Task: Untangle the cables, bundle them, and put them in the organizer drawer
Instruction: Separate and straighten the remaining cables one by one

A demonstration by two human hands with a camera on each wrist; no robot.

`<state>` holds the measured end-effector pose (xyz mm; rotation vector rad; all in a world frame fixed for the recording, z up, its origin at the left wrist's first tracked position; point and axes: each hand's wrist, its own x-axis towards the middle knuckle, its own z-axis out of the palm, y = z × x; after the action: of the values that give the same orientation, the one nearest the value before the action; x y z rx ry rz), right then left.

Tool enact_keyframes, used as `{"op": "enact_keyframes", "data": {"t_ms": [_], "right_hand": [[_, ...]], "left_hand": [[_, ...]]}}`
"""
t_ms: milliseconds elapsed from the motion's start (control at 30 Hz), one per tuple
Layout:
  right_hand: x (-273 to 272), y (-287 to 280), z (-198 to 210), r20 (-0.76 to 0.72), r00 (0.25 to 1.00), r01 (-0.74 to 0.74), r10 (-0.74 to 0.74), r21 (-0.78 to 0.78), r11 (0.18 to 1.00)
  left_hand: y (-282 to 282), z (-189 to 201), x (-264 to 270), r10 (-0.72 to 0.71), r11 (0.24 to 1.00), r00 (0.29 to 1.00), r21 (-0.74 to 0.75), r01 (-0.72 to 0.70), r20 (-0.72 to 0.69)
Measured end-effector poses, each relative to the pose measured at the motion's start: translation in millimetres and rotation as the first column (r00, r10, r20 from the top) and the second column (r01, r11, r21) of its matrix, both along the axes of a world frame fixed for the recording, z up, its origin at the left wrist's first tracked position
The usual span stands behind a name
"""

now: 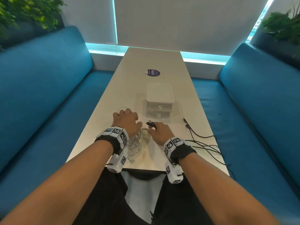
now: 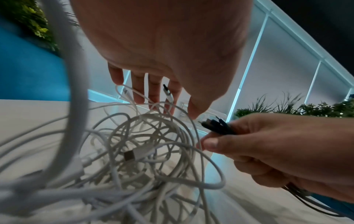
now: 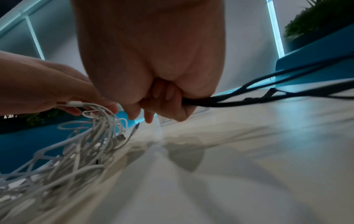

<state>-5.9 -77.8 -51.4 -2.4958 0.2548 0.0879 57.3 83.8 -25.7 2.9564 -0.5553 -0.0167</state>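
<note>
A tangle of white cables [image 1: 134, 143] [image 2: 143, 151] [image 3: 76, 151] lies on the white table [image 1: 186, 101] near its front edge. My left hand [image 1: 126, 120] [image 2: 153, 97] [image 3: 57, 84] is over the tangle, its fingers curled among the upper loops and lifting them. My right hand [image 1: 158, 130] [image 2: 258, 144] [image 3: 157, 109] grips the gathered ends of the black cables [image 1: 203, 143] [image 2: 216, 127] [image 3: 249, 94], which trail off to the right. Its thumb lies against a white strand. The white two-drawer organizer [image 1: 159, 98] stands just beyond my hands, both drawers pushed in.
Blue benches [image 1: 40, 95] run along both sides of the narrow table. A purple round sticker [image 1: 152, 73] lies beyond the organizer. The black cables hang over the table's right front corner. Plants [image 1: 285, 28] stand behind the benches.
</note>
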Motion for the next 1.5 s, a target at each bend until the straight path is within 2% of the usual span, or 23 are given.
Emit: {"op": "enact_keyframes", "data": {"t_ms": [233, 333, 400, 500, 633, 733, 867, 933, 1033, 1133, 1333, 1433, 1500], "right_hand": [[16.1, 10.4, -10.4, 0.017, 1.000, 0.018, -0.018, -0.008, 1.000], [16.8, 1.9, -8.0, 0.032, 0.997, 0.076, -0.075, -0.028, 0.997], [13.3, -9.1, -4.1, 0.052, 0.994, 0.096, -0.095, -0.033, 0.995], [1.2, -33.3, 4.5, 0.094, 0.983, 0.158, -0.155, -0.016, 0.987], [-17.7, -68.4, 17.9, 0.097, 0.952, 0.287, -0.292, 0.062, 0.956], [-24.1, -77.8, 22.0, 0.090, 0.947, 0.295, -0.310, 0.146, 0.944], [-26.1, -68.9, 22.1, 0.151, 0.936, 0.273, -0.317, 0.254, 0.928], [-27.0, -66.3, 20.8, 0.162, 0.932, 0.276, -0.325, 0.266, 0.924], [-26.5, -66.8, 14.7, 0.127, 0.932, 0.304, -0.339, 0.235, 0.923], [-24.8, -67.1, 6.9, 0.048, 0.919, 0.366, -0.391, 0.261, 0.893], [-25.8, -74.1, -2.9, -0.023, 0.916, 0.397, -0.402, 0.205, 0.895], [-24.0, -74.7, -4.7, -0.006, 0.919, 0.386, -0.395, 0.226, 0.894], [-24.4, -76.3, -0.1, -0.031, 0.921, 0.388, -0.388, 0.150, 0.909]], "left_hand": [[-2.2, -2.2, -1.9, -0.037, 0.998, 0.999, 0.049, 0.036, 0.028], [-11.6, 0.4, -1.4, -0.199, 0.976, 0.978, 0.106, 0.192, 0.060], [-26.1, 0.2, -6.0, -0.268, 0.958, 0.963, 0.094, 0.270, -0.030], [-43.7, -6.6, -13.2, -0.180, 0.980, 0.962, 0.047, 0.194, -0.204], [-52.9, -13.7, -19.6, -0.237, 0.940, 0.954, 0.204, 0.272, -0.181], [-61.6, -17.5, -22.5, -0.280, 0.945, 0.944, 0.126, 0.303, -0.174], [-70.7, -14.8, -33.3, -0.301, 0.952, 0.944, 0.013, 0.305, -0.134], [-71.0, -15.8, -35.6, -0.303, 0.953, 0.944, -0.052, 0.299, -0.129], [-68.3, -19.0, -37.4, -0.281, 0.955, 0.948, -0.141, 0.261, -0.152], [-67.3, -21.1, -39.2, -0.305, 0.943, 0.944, -0.179, 0.281, -0.125], [-66.2, -22.5, -37.9, -0.418, 0.900, 0.901, -0.191, 0.393, -0.118], [-66.7, -23.7, -38.7, -0.463, 0.886, 0.875, -0.116, 0.450, -0.142], [-64.4, -26.5, -37.5, -0.453, 0.891, 0.878, -0.045, 0.451, -0.154]]}}
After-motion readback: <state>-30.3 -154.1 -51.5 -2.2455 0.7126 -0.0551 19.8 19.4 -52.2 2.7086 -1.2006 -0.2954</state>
